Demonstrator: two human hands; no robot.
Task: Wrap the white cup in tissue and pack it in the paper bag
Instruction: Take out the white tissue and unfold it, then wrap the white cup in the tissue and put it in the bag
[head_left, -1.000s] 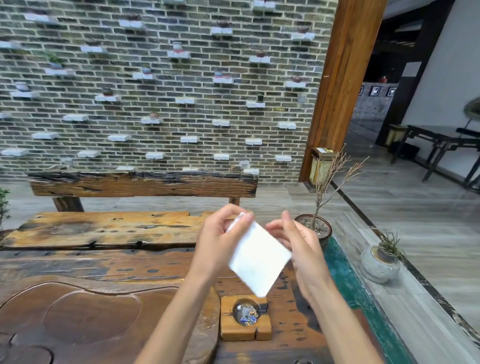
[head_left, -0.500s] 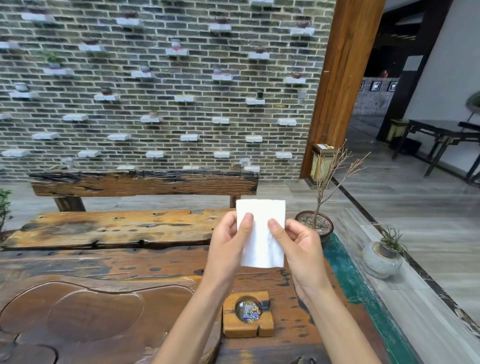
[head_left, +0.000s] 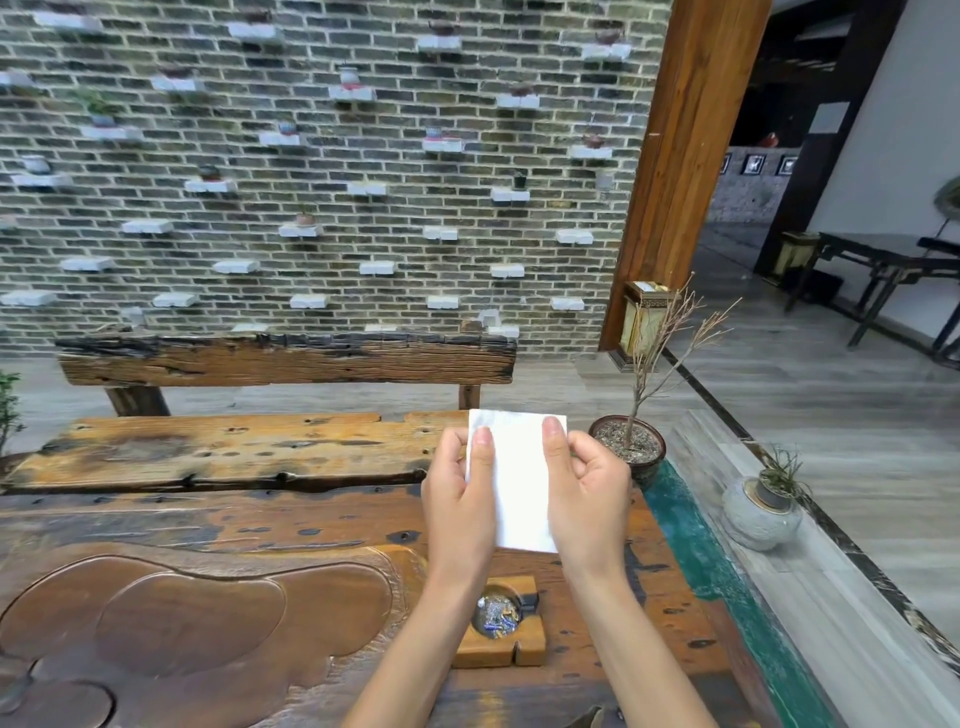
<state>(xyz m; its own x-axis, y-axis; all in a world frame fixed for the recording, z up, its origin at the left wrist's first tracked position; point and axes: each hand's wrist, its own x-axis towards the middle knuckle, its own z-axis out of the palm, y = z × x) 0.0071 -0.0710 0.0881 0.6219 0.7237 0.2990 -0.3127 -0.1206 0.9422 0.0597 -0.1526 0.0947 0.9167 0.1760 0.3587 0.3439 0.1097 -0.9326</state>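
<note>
Tissue (head_left: 519, 483), folded into a white upright rectangle, sits pinched between your two hands above the wooden table (head_left: 311, 525): your left hand (head_left: 460, 499) clamps its left edge with the thumb pressed flat on the front face and the fingers curled behind, and your right hand (head_left: 587, 493) does the same on the right edge. Below your wrists a small wooden holder (head_left: 501, 652) with a round glassy inset rests on the table, and just beyond your right fingers stands a dark pot (head_left: 631, 449) with a bare twig.
</note>
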